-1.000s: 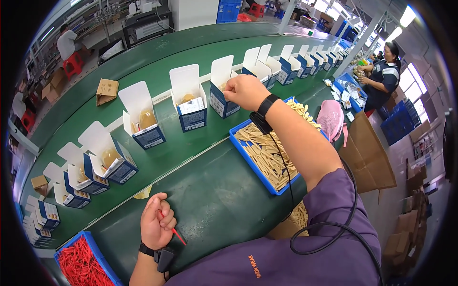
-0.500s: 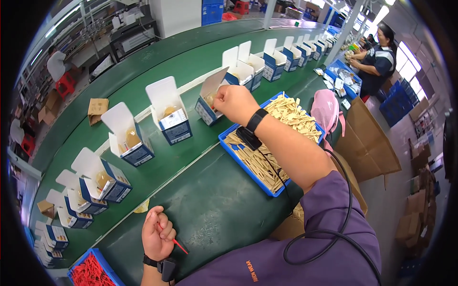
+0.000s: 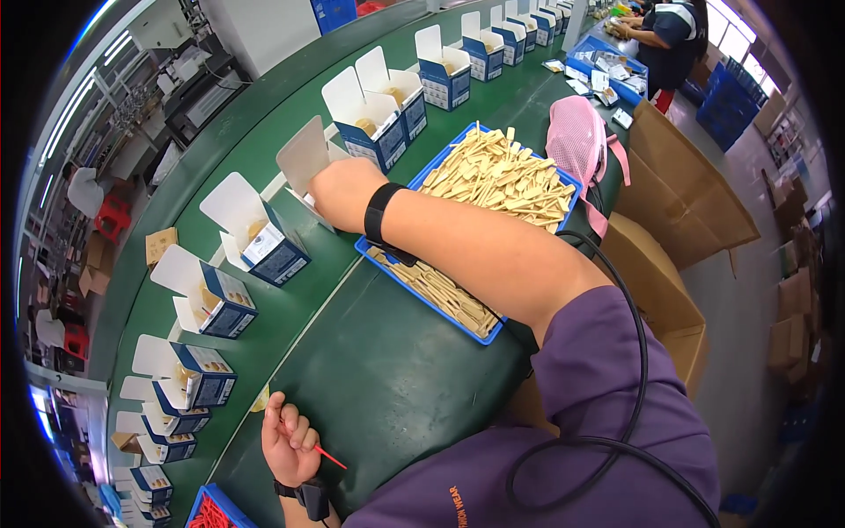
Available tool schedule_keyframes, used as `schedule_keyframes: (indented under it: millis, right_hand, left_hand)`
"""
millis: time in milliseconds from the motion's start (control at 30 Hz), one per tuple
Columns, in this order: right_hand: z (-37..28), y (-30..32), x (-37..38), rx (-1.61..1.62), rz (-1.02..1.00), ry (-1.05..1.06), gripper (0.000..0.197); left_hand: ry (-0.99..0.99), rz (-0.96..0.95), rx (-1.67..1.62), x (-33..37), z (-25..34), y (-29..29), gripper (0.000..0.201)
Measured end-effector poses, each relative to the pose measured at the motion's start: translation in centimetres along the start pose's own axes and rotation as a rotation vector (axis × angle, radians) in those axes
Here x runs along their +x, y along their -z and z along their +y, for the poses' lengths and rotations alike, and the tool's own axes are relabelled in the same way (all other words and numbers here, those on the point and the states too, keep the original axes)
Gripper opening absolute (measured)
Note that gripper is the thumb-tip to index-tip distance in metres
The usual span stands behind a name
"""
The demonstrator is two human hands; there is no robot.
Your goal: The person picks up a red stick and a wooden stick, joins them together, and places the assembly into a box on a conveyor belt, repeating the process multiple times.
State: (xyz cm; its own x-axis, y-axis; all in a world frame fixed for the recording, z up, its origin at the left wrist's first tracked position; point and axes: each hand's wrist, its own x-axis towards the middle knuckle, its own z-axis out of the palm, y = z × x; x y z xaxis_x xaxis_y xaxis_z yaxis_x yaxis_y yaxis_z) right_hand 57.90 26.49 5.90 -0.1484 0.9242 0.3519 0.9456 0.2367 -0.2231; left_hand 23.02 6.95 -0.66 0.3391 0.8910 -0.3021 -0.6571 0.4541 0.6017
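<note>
We should steer our right hand (image 3: 350,195), its grip unseen, past the box flap (image 3: 300,155), left hand (image 3: 289,446) holding a red stick (image 3: 331,458).

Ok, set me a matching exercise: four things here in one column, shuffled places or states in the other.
1. Bare left hand
2. Bare right hand
3. Pink mesh-fabric item
4. Blue tray of red sticks

A. right of the blue tray of pale wooden sticks
B. cut off by the picture's lower edge
C. at an open white-flapped carton
D. closed around one thin red stick

Pairs: 1-D; 2-C; 3-A; 4-B
</note>
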Motion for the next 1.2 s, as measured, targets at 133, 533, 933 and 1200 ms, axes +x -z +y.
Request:
schedule_keyframes:
  millis: [133, 533, 933, 1200]
  right_hand:
    - [-0.2, -1.3, 1.2, 0.000, -0.050, 0.031, 0.016]
    - [-7.1, 2.0, -8.0, 0.123, -0.305, -0.212, 0.026]
    - [-9.5, -3.1, -10.7, -0.219, -0.185, -0.065, 0.020]
    - [-13.8, 2.3, -9.2, 0.319, -0.112, -0.207, 0.019]
  left_hand:
    - [0.012, -0.014, -0.005, -0.2, 0.8, 0.6, 0.029]
    - [-0.043, -0.024, -0.179, -2.0, 4.6, 7.1, 0.044]
    - [-0.053, -0.071, -0.250, -3.6, 5.5, 8.8, 0.033]
    - [-0.045, -0.015, -0.237, -3.4, 6.3, 8.6, 0.032]
